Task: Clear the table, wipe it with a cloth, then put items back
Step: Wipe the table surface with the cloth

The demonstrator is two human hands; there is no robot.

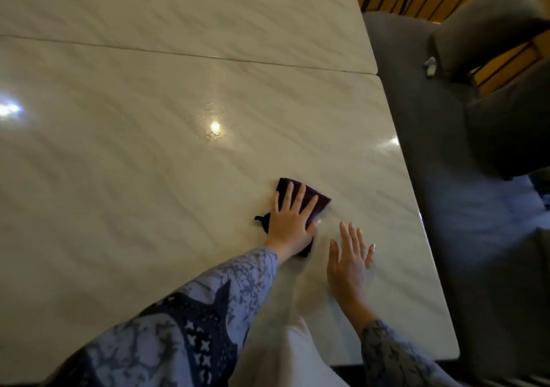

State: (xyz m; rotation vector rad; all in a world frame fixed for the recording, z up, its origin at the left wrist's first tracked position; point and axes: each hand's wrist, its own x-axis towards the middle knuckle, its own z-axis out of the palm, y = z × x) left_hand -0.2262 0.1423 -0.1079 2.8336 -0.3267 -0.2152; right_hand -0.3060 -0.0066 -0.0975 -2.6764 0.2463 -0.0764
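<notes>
The cloth [300,205], a dark folded pad, lies on the pale marble-look table [148,148] near its right-hand edge, and the wiping will likely go best if it is kept flat and folded, pushed in overlapping strokes with even pressure, so that no strip is skipped and the loose corner at its near left does not drag streaks. On it the left hand [290,223] presses palm-down with fingers straight and spread, gripping nothing. Just beside it, the right hand [349,263] lies released and flat on the bare tabletop, fingers straight, apparently bracing the reach.
</notes>
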